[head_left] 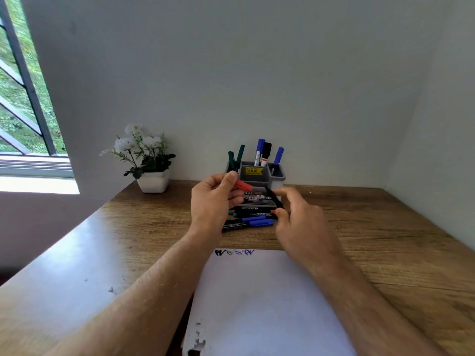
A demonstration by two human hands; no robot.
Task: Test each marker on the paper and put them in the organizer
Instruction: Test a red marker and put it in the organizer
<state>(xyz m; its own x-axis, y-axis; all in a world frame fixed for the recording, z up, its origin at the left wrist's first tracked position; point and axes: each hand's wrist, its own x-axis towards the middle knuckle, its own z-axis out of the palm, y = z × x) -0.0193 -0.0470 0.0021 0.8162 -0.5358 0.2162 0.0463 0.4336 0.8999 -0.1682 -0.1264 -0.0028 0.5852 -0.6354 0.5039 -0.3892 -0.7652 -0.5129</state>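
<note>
My left hand [214, 199] pinches a red marker cap [243, 185] between thumb and fingers. My right hand [299, 222] grips the black marker body [275, 199], held slanted just right of the cap; cap and body look pulled apart. Behind them stands a grey organizer [279, 176] holding green, blue and black-capped markers upright. A pile of loose markers [253, 218] with blue, green and red caps lies on the desk in front of it. The white paper [262, 301] lies near me, with several scribbles [234, 252] along its far edge.
A white pot of white flowers [151, 176] stands at the back left of the wooden desk [385, 240]. White walls close the back and right. A window [23, 104] is at the left. The paper's near-left corner is torn and stained.
</note>
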